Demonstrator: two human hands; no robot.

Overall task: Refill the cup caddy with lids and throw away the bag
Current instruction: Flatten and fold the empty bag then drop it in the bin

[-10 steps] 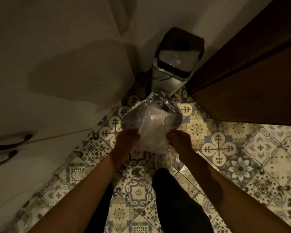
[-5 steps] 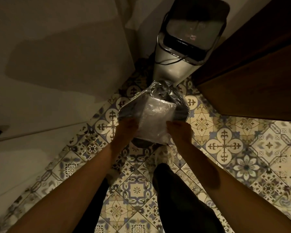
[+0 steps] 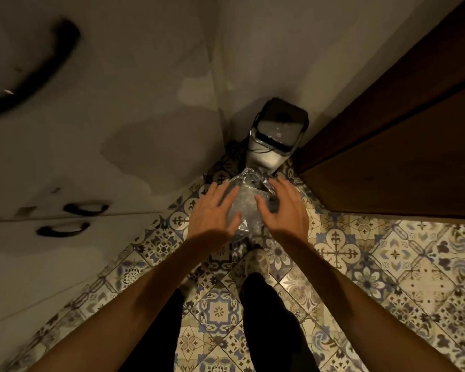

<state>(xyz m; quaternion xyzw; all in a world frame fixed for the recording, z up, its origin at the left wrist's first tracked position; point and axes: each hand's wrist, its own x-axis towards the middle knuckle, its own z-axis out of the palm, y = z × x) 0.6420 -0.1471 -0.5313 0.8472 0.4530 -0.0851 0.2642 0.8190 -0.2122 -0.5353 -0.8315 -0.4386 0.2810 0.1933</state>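
Observation:
A crumpled clear plastic bag (image 3: 246, 208) hangs between my two hands, in front of and below the waste bin (image 3: 275, 146). The bin is white with a dark lid, which stands open in the corner of the room. My left hand (image 3: 212, 210) is at the bag's left side with its fingers spread wide. At the bag's right side, my right hand (image 3: 287, 210) is spread the same way. Neither hand closes around the bag; I cannot tell whether the thumbs still touch it.
White cabinet fronts with black handles (image 3: 86, 208) line the left side. A dark brown wooden panel (image 3: 400, 157) closes off the right. The floor is patterned tile (image 3: 360, 264). My legs in dark trousers (image 3: 269, 318) and a light shoe stand below the hands.
Both hands gripped the bag's lower edge before; now the fingers have opened and spread. The bag has moved forward towards the bin, and the view has pulled back.

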